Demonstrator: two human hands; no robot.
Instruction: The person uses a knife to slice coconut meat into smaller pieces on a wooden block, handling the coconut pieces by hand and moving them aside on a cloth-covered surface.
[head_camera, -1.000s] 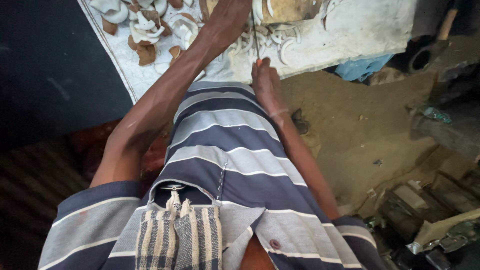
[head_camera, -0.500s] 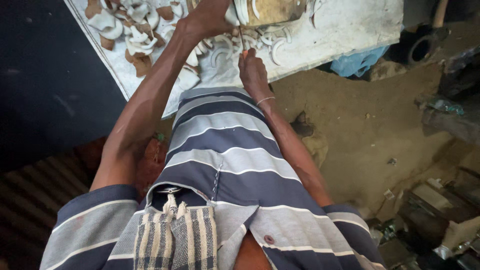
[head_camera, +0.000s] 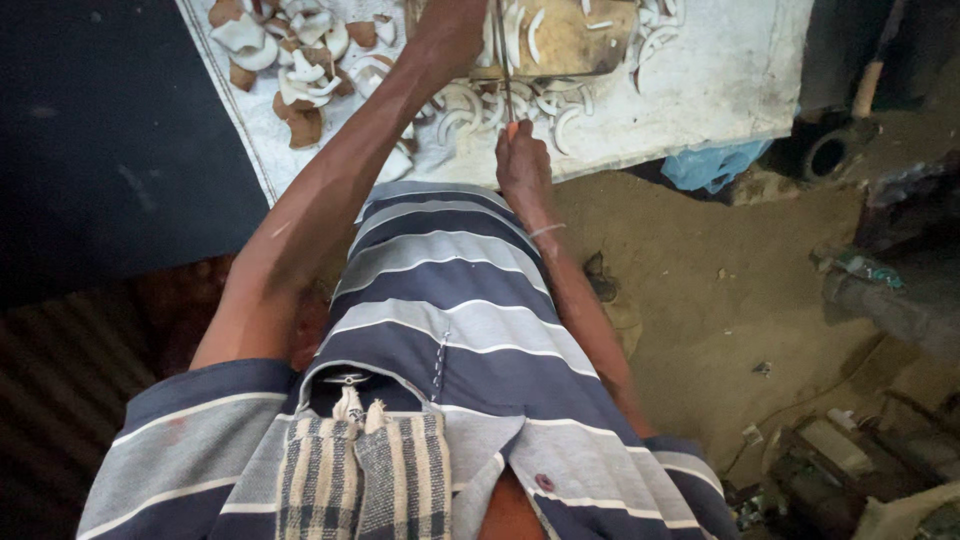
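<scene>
- Right hand (head_camera: 522, 160): clenched on the handle of a knife (head_camera: 502, 60), blade over the wooden board (head_camera: 570, 40).
- Left hand (head_camera: 448, 35): on the board's near edge; grip probably closed, partly out of view.
- Coconut slices (head_camera: 470, 100): scattered on white sheet (head_camera: 720, 80).

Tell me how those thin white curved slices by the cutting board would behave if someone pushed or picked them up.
The curved slices look thin and light, so a push would probably scatter them over the white sheet. Their arched shape suggests they would rock rather than roll. So thin, they may snap if pinched hard.
</scene>
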